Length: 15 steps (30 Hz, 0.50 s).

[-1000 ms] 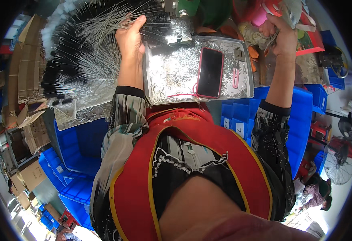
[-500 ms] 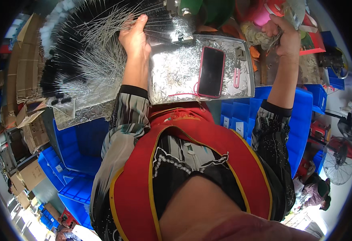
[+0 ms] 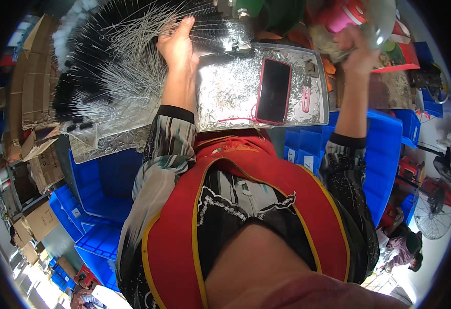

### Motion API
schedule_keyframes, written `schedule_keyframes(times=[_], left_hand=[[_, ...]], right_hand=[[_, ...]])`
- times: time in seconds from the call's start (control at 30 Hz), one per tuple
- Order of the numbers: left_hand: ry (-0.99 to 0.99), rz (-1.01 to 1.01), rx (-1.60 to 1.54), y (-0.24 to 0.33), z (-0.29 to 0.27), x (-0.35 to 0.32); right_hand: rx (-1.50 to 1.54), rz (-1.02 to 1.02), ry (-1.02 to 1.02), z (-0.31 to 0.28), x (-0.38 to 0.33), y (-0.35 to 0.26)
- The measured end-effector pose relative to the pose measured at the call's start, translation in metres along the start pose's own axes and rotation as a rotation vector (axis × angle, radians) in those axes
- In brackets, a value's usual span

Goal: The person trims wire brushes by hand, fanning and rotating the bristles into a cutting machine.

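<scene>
My left hand (image 3: pixel 178 47) is closed around thin wire stems at the right side of a big heap of wire brushes (image 3: pixel 127 67) with black bristles, its thumb pointing up. Just beyond it are a metal block with bolts (image 3: pixel 235 45) and a green machine part (image 3: pixel 282 15). My right hand (image 3: pixel 358 51) is raised at the far right, smeared by motion, so its grip does not show. Close to it are a blurred beige bundle (image 3: pixel 324 41) and a pink and red rounded thing (image 3: pixel 346 18).
Between my arms sits a shallow metal tray (image 3: pixel 220 110) strewn with wire clippings. A phone in a red case (image 3: pixel 273 91) and a pink-handled tool (image 3: pixel 306 99) lie in it. Blue bins (image 3: pixel 382 154) stand below on both sides; cardboard boxes (image 3: pixel 35 77) rise at the left.
My right hand has moved lower and a little left and is now blurred. The left hand stays closed among the wires. The whole view has shifted slightly.
</scene>
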<state>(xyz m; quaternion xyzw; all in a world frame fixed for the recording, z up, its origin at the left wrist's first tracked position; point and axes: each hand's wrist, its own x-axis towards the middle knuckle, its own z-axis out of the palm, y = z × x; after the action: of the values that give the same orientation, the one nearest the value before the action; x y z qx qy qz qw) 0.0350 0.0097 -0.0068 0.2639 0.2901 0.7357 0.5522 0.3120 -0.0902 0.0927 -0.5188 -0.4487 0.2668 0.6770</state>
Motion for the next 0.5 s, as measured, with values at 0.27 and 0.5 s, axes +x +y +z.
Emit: schedule_keyframes(times=[0.27, 0.5], left_hand=[[0.02, -0.009, -0.05, 0.001, -0.001, -0.004], [0.082, 0.024, 0.008, 0.003, 0.003, -0.005]], right_hand=[[0.101, 0.052, -0.071, -0.004, 0.002, 0.003], [-0.015, 0.267, -0.03, -0.01, 0.019, -0.024]])
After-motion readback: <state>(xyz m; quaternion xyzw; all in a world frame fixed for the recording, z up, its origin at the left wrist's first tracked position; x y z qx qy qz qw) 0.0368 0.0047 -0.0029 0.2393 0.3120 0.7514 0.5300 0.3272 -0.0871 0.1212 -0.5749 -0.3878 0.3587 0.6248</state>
